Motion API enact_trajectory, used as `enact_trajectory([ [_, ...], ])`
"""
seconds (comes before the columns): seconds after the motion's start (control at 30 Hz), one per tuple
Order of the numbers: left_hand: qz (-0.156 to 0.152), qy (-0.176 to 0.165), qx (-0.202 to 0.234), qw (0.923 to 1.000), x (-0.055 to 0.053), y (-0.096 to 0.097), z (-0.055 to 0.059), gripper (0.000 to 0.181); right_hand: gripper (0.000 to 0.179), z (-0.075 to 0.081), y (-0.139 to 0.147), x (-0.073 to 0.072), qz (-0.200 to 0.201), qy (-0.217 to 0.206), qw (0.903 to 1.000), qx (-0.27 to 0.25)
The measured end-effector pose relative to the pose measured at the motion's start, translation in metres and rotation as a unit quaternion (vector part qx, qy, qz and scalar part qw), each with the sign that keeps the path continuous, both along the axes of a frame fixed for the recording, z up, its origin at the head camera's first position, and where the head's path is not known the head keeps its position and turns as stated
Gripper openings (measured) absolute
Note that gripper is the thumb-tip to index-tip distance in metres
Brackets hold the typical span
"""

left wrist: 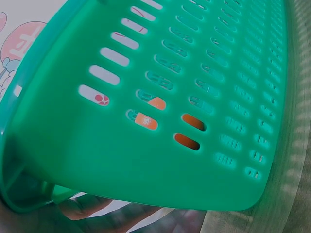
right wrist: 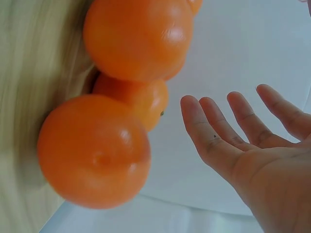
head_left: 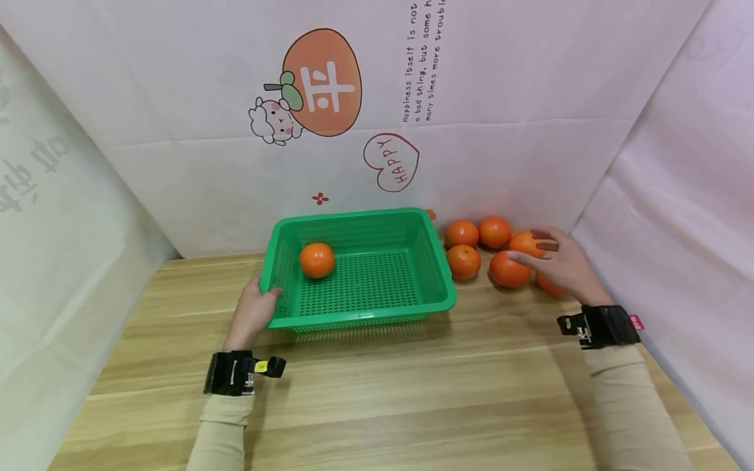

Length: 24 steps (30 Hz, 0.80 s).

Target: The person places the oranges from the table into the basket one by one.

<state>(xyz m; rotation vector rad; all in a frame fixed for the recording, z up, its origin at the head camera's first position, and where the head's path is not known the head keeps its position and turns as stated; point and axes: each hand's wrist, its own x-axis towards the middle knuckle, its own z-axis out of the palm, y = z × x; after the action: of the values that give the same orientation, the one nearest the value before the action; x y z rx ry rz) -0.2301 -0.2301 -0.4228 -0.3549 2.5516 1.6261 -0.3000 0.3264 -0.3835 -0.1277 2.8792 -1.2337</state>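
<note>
Six loose oranges (head_left: 510, 269) show in the head view toward the far right corner of the tabletop (head_left: 412, 392), under and left of your spread right hand (head_left: 563, 265), the nearer hand; your left hand (head_left: 254, 310) grips the left rim of the green basket (head_left: 362, 316), and another orange (head_left: 317, 261) lies inside. From the left wrist, fingertips show beside the basket's rim. From the right wrist, your fingers (right wrist: 210, 144) stand apart, holding nothing, clear of the round fruit.
</note>
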Motion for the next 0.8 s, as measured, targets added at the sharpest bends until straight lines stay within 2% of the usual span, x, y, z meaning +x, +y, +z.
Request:
enact_trajectory([
  [0.37,0.003,-0.005,0.001,1.0000,0.001,0.001,-0.001,0.057,0.098,-0.003,0.013,0.004,-0.004,-0.001,0.9999,0.017],
  [0.53,0.004,-0.007,0.004,1.0000,0.000,0.001,-0.002,0.058,0.097,-0.007,0.024,0.005,0.001,0.005,0.9993,0.036],
  [0.67,0.001,-0.006,0.001,1.0000,-0.001,0.000,-0.002,0.059,0.102,-0.010,0.031,0.004,-0.004,0.004,0.9985,0.054],
  [0.8,0.001,-0.006,0.000,1.0000,-0.001,0.000,-0.002,0.060,0.100,-0.014,0.037,0.004,-0.002,0.027,0.9967,0.076],
])
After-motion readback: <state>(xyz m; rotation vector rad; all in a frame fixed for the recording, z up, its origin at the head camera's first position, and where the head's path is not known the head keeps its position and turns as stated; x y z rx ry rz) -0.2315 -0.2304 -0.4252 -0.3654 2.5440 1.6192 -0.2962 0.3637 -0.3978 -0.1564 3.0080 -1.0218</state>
